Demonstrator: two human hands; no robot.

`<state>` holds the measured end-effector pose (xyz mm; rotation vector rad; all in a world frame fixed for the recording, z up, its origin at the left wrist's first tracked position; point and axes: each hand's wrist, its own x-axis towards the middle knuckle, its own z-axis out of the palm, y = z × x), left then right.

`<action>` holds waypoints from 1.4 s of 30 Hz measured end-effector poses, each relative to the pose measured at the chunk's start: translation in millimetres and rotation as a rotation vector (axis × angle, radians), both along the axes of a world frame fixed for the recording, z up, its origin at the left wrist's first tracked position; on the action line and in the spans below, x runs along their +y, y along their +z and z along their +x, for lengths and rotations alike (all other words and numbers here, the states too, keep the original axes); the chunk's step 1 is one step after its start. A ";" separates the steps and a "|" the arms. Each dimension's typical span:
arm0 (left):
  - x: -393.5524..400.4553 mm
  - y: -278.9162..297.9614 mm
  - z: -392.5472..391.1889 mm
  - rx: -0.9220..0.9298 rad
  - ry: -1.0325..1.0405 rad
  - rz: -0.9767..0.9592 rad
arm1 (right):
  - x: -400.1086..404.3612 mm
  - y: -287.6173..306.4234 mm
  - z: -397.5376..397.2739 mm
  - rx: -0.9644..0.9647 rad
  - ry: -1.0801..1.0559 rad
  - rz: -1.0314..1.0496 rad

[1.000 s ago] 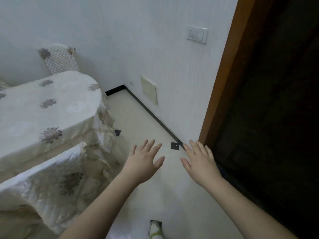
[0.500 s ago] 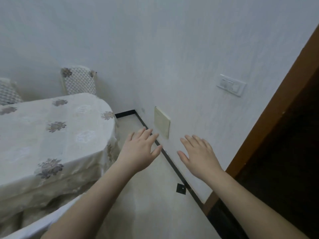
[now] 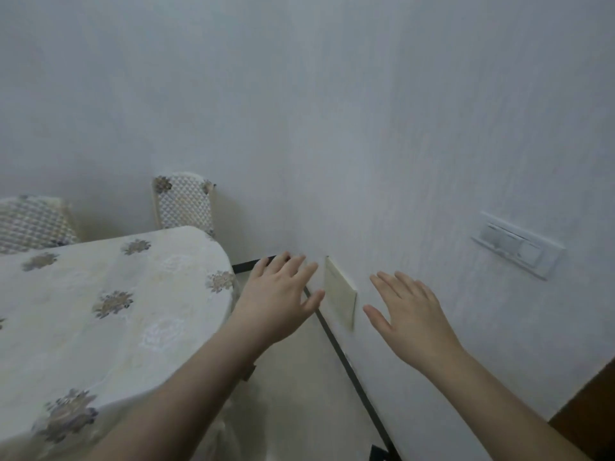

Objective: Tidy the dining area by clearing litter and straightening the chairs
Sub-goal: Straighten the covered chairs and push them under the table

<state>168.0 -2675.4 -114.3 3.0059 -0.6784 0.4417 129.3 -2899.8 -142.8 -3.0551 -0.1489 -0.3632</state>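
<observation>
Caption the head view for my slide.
Both hands, left and right, open and empty beside the clothed table, two chairs behind.

A single wide-angle camera sits on the person's head and faces forward and slightly down toward a room corner, with the white wall (image 3: pixel 332 111) filling most of the picture. It looks over both outstretched hands, the left hand (image 3: pixel 278 302) and right hand (image 3: pixel 412 319), which lie close below the lens. The cloth-covered counter (image 3: pixel 100 311) is near at lower left, two chairs (image 3: pixel 184 204) behind it, farther off.
</observation>
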 end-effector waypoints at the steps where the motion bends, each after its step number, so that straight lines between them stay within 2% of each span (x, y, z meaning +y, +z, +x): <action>1: -6.4 5.2 11.9 -0.009 0.002 0.006 | -6.4 2.4 15.0 0.000 0.013 0.006; 6: -25.5 27.2 66.6 -0.033 0.078 0.035 | -22.0 22.9 93.3 -0.023 0.087 0.023; 12: -16.9 33.3 132.8 -0.034 0.185 0.021 | -2.0 34.0 173.1 -0.027 0.203 0.054; 16: 4.0 32.4 178.9 -0.011 0.251 -0.095 | 22.3 34.3 225.1 -0.055 0.245 0.041; 24: 78.7 20.6 274.6 -0.088 0.359 -0.119 | 89.9 29.1 347.9 -0.095 0.263 0.009; 32: 138.5 41.4 388.6 -0.145 0.363 -0.037 | 142.1 38.2 455.9 -0.130 0.282 0.017; 42: 106.5 7.0 547.6 -0.110 0.335 0.009 | 120.7 23.4 611.9 -0.130 0.300 0.031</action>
